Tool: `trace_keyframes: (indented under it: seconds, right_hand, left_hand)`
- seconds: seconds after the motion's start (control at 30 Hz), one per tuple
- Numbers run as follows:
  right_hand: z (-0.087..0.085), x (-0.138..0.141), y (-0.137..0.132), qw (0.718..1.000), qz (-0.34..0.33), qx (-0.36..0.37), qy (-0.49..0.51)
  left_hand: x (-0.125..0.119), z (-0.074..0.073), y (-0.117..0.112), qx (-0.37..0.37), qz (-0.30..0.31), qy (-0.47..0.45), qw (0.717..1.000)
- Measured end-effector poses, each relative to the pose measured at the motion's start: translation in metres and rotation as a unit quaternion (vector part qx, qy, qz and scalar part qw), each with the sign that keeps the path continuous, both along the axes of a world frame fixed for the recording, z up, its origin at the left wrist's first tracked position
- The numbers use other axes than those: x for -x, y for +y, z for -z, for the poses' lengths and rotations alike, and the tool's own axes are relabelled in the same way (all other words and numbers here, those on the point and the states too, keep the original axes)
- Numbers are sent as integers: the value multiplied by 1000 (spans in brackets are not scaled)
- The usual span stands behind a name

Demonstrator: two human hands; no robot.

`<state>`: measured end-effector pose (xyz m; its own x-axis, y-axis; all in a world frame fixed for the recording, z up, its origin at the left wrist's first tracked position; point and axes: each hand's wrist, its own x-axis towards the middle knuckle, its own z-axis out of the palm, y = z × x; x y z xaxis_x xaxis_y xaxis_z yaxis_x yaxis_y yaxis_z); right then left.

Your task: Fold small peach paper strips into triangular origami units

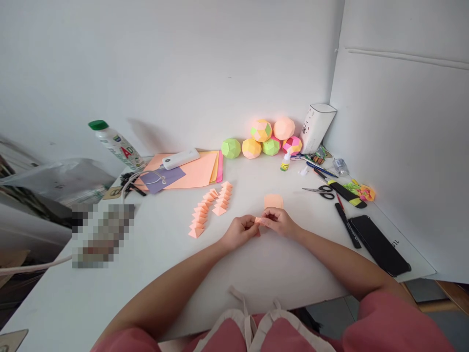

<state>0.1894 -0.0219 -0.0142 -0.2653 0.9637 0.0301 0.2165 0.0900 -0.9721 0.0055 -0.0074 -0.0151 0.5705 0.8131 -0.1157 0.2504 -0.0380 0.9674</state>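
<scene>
Both my hands meet over the middle of the white table (154, 264). My left hand (240, 231) and my right hand (279, 221) each pinch one small peach folded paper piece (258, 220) held between them, fingers closed on it. Just beyond my hands lies a peach paper square (273, 201). To the left run two rows of several folded peach paper units (208, 208).
Several coloured paper polyhedra (262, 138) sit by the back wall beside a white box (315, 127). Coloured paper sheets (190, 171), a white power bank (181, 158) and a bottle (116, 143) are at the back left. Glue (285, 161), scissors (321, 190), pens and a black phone (379, 244) lie right.
</scene>
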Motion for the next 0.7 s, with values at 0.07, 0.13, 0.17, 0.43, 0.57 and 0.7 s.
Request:
trace_keyframes:
  seconds: [0.07,0.13,0.17,0.43,0.57,0.7]
  right_hand:
    - [0,1,0,1000,-3,-20,-11]
    - [0,3,-1,999,-8,-39,-25]
    - [1,3,-1,998,-9,-44,-32]
    - [5,6,0,993,12,-88,-80]
    - [2,7,-2,993,7,-83,-87]
    - [-1,7,-4,994,2,-76,-76]
  left_hand:
    - [0,0,0,13,-8,-9,1000]
    - [0,0,1,26,-12,-18,999]
    - [0,0,1,29,-13,-20,999]
    - [0,0,0,13,-12,-8,1000]
    - [-1,-2,-1,10,-12,-7,1000]
    - [0,-1,0,26,-10,-19,999]
